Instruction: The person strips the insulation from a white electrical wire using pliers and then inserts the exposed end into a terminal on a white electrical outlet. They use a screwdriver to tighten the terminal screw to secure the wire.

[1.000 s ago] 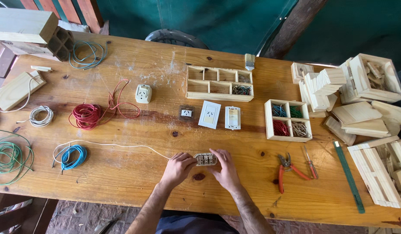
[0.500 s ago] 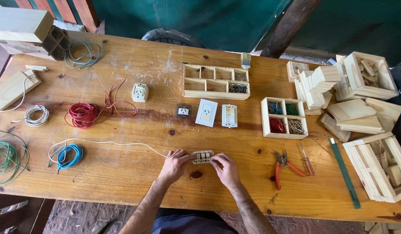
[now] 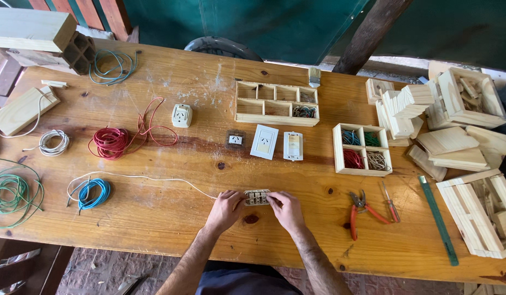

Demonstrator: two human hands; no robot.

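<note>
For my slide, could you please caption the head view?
Both hands, left and right, hold a small socket module on a wooden table.

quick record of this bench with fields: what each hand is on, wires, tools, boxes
left hand: left hand on the near edge of the table, fingers on the small switch module
right hand: right hand touching the module's other end
white wire: white wire runs from the module toward the blue coil
other coils: red coil, green coil, white coil
tools: red-handled pliers, green ruler
boxes: long wooden tray, square four-part tray holding wire bits
</note>
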